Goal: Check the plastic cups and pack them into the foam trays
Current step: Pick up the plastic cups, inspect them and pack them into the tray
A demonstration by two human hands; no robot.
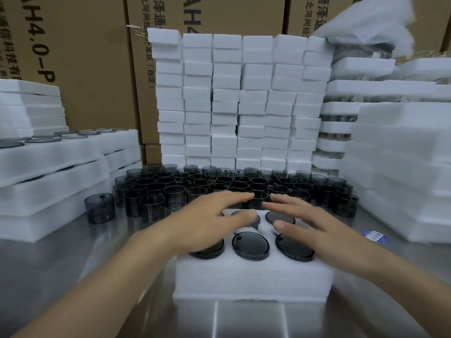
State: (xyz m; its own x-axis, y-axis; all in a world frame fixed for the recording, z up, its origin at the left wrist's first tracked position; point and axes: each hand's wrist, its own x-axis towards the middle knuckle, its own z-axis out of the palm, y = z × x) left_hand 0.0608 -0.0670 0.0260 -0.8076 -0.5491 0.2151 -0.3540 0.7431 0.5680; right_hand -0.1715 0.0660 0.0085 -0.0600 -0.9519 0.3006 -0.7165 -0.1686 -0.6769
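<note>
Left hand [207, 223], right hand [312, 228]: both released, fingers straight, holding nothing. Loose cups [244, 185] upright, just ahead, beyond foam tray [251, 281]; neither hand nearer.

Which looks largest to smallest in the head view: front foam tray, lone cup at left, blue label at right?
1. foam tray
2. lone cup
3. blue label, though it lies flat and foreshortened.

Steel table [48, 264] — stacked cardboard boxes [92, 69] behind
</note>
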